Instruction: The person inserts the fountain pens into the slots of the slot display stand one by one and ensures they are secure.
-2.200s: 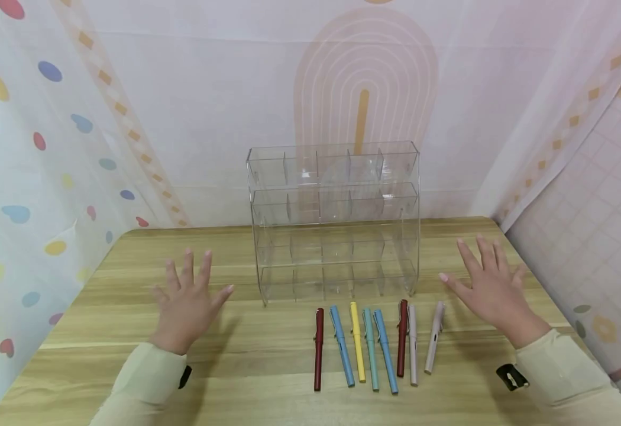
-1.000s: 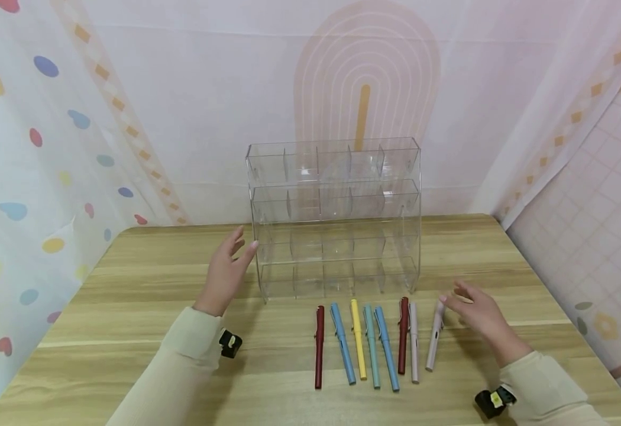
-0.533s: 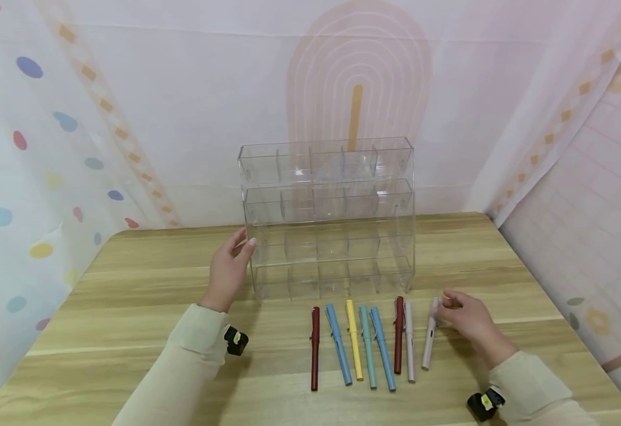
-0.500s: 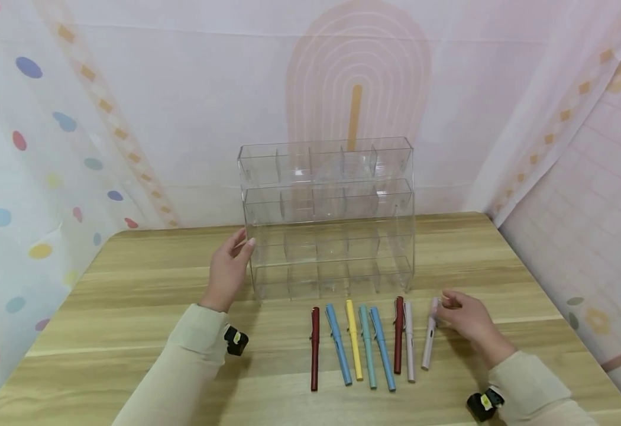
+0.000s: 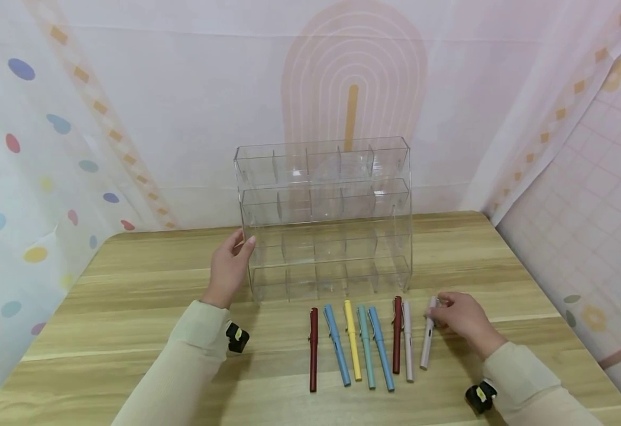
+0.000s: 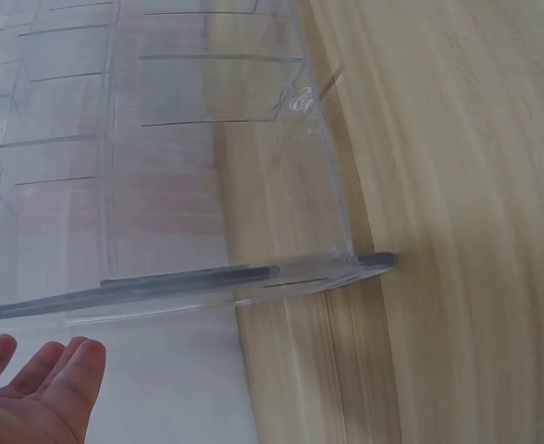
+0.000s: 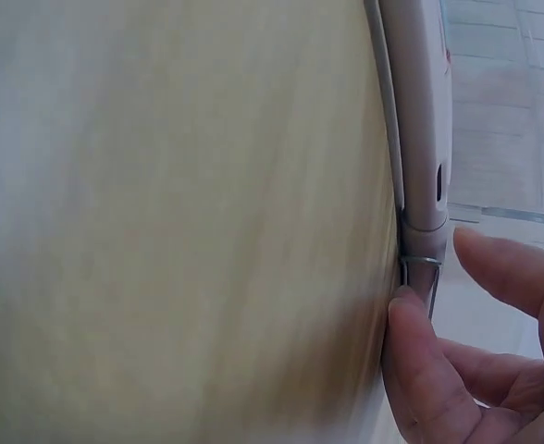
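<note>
A clear acrylic rack (image 5: 325,221) with tiers of divided compartments stands upright at the back middle of the table. My left hand (image 5: 225,272) is at its left side panel, thumb toward the front and fingers behind. In the left wrist view, the relaxed fingertips (image 6: 80,365) lie close to the panel's edge. At the right end of a row of pens, my right hand (image 5: 465,319) pinches a pale lilac pen (image 5: 426,346) by its clip end. The right wrist view shows that pen (image 7: 422,139) with thumb and forefinger on either side of its cap.
Left of the held pen lie another lilac pen (image 5: 408,349), a dark red pen (image 5: 397,343), two blue pens, a green pen (image 5: 367,355), a yellow pen (image 5: 353,349) and a second dark red pen (image 5: 313,355). Patterned curtains (image 5: 183,106) surround the wooden table (image 5: 129,331).
Both hands came in from spread positions: the left to the rack's side, the right down to the lilac pen. The right fingers have closed on its cap; the pen has barely moved.
</note>
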{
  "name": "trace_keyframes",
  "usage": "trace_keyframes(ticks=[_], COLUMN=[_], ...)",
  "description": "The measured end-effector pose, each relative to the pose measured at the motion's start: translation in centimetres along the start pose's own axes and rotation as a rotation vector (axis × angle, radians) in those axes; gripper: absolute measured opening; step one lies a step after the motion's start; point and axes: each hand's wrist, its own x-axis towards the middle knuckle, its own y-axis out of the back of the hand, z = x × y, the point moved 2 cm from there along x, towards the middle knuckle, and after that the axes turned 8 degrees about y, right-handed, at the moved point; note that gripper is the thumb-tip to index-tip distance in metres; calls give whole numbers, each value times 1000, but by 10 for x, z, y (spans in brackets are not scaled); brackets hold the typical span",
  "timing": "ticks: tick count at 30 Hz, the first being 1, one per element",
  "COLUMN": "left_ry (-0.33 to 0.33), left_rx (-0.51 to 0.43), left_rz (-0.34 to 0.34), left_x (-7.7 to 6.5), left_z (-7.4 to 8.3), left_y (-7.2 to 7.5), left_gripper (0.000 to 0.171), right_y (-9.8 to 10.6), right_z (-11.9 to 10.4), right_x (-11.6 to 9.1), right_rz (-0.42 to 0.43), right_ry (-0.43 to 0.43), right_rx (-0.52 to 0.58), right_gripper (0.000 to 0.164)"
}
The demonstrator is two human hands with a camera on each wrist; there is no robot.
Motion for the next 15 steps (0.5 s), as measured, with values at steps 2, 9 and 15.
trace_keyframes(ticks=[2,9,15], left_ry=[-4,-5,-3], left_rx=[-3,-3,-4], left_rz=[3,7,3], left_x=[0,0,2], left_z=[1,4,3], left_y=[0,-2,-3], left_gripper=[55,52,50], right_y=[0,-1,1], right_z=[-1,-1,0], right_x=[2,7,10], right_rz=[-3,9,19], right_ry=[6,13,-22], right_rx=[-19,-50,-60], right_gripper=[59,48,34])
